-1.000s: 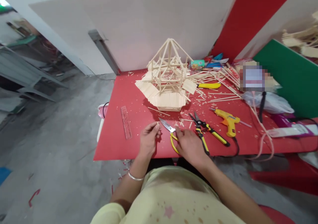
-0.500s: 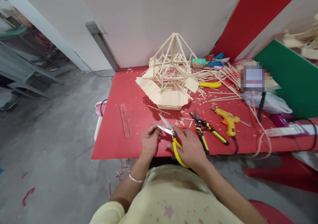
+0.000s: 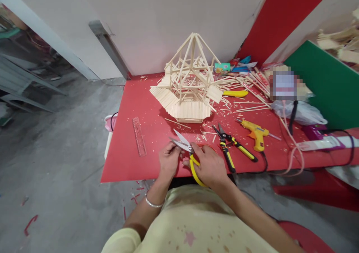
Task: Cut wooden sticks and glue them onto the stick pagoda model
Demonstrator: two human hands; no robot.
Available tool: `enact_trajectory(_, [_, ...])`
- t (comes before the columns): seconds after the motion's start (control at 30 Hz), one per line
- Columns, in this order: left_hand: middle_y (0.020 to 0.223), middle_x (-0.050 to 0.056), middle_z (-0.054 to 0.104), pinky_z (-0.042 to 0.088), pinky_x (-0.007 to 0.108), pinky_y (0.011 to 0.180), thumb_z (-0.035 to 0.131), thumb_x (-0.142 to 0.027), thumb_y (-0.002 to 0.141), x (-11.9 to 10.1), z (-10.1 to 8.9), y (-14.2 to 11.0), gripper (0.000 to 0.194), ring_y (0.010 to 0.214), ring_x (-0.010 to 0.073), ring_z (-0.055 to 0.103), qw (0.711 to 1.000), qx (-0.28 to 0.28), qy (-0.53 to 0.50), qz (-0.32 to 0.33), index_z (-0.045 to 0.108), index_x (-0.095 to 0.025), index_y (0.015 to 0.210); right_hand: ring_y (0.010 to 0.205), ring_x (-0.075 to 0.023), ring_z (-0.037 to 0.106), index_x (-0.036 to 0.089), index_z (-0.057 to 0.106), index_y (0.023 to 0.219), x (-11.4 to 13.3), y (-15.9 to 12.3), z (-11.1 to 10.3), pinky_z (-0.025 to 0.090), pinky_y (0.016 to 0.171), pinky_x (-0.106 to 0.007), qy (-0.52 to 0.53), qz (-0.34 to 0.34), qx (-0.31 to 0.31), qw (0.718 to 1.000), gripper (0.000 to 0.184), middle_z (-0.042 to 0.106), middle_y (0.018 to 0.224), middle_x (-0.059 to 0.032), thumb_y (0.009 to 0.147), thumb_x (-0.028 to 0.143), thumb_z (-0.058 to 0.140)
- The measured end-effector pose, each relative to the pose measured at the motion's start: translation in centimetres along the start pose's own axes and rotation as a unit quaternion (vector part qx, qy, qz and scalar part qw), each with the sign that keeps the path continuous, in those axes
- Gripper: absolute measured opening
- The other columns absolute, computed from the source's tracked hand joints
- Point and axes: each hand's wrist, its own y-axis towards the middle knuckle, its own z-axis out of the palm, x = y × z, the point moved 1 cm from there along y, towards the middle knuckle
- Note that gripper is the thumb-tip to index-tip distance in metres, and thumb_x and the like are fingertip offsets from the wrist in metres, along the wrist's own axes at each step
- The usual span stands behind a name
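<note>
My right hand (image 3: 211, 166) is wrapped round the yellow handles of a pair of scissors (image 3: 191, 150). The blades are parted and point up and to the left, crossing above the fingertips of my left hand (image 3: 169, 160). That left hand is closed in a pinch; whatever is between its fingers is too small to make out. Just beyond both hands stands a model building made of thin wooden sticks (image 3: 190, 111), with a pointed open frame on top and slatted panels round its base.
A clear ruler (image 3: 139, 137) lies on the red table (image 3: 120, 152) at left. To the right are black-and-yellow pliers (image 3: 227, 144), a yellow glue gun (image 3: 256, 133) with its cord, and a yellow-handled tool (image 3: 236, 93). Loose sticks (image 3: 252, 107) and offcuts are scattered behind them.
My right hand and the scissors have shifted left, bringing the blades further over my left fingertips. My left hand keeps its pinch, nearly in place. The camera view has shifted slightly.
</note>
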Motion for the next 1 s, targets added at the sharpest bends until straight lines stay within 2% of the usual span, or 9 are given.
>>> enact_trajectory(0.17, [0.064,0.001,0.064,0.046,0.023,0.061,0.066,-0.02,0.079,-0.8,-0.9,0.0,0.015,0.06,0.0121,0.057,0.989,-0.025,0.099,0.104,0.071,-0.017,0.066,0.088,-0.025,0.063,0.024,0.05,0.14,0.6,0.1,0.2,0.038,0.069,-0.031,-0.006,-0.002,0.023,1.0,0.063,0.064,0.098,-0.0107,0.094,0.066,0.038])
enact_trajectory(0.23, [0.065,0.001,0.065,0.048,0.023,0.061,0.067,-0.022,0.08,-0.3,-1.5,0.0,0.012,0.059,0.0121,0.058,0.988,-0.026,0.106,0.112,0.074,-0.017,0.072,0.085,-0.0234,0.064,0.024,0.053,0.136,0.8,0.2,0.5,0.037,0.068,-0.03,0.007,-0.007,0.036,0.999,0.06,0.066,0.097,-0.01,0.096,0.065,0.034])
enact_trajectory(0.37, [0.064,0.001,0.065,0.049,0.023,0.054,0.069,-0.028,0.08,1.2,-2.0,-0.1,0.013,0.052,0.0115,0.058,0.998,-0.016,0.038,0.038,0.074,-0.016,0.079,0.082,-0.0212,0.064,0.026,0.056,0.127,0.8,0.2,1.2,0.036,0.067,-0.029,0.038,-0.011,0.059,0.997,0.053,0.068,0.094,-0.0059,0.097,0.063,0.034])
enact_trajectory(0.5, [0.059,0.002,0.066,0.049,0.023,0.052,0.069,-0.029,0.079,1.4,-1.7,-0.2,0.015,0.049,0.0118,0.059,0.999,-0.03,-0.003,-0.029,0.072,-0.014,0.076,0.094,-0.0241,0.062,0.032,0.05,0.136,1.0,0.4,0.7,0.035,0.068,-0.029,0.001,-0.006,0.025,1.0,0.055,0.065,0.102,-0.007,0.094,0.065,0.039])
enact_trajectory(0.7, [0.06,0.002,0.067,0.049,0.022,0.052,0.068,-0.027,0.078,1.0,-1.7,0.1,0.013,0.05,0.0117,0.06,0.999,-0.032,-0.012,-0.024,0.071,-0.014,0.076,0.094,-0.023,0.061,0.032,0.049,0.139,1.4,0.6,-0.2,0.036,0.069,-0.029,-0.014,0.003,0.03,0.999,0.055,0.062,0.102,-0.0077,0.094,0.063,0.041])
enact_trajectory(0.9, [0.06,0.001,0.065,0.05,0.023,0.05,0.069,-0.029,0.079,2.4,-2.0,0.0,0.015,0.049,0.0121,0.059,0.999,-0.009,-0.033,-0.028,0.07,-0.015,0.076,0.089,-0.0218,0.063,0.029,0.051,0.137,1.2,0.5,0.6,0.038,0.07,-0.029,-0.004,0.002,0.054,0.999,0.052,0.065,0.101,-0.0076,0.095,0.058,0.041])
enact_trajectory(1.0, [0.06,0.001,0.066,0.051,0.025,0.049,0.07,-0.031,0.079,2.9,-2.0,-0.1,0.017,0.049,0.0125,0.059,0.997,-0.017,-0.055,-0.045,0.07,-0.015,0.076,0.088,-0.022,0.064,0.027,0.052,0.137,1.2,0.5,0.8,0.039,0.07,-0.029,-0.007,-0.003,0.051,0.999,0.05,0.067,0.102,-0.008,0.095,0.052,0.043])
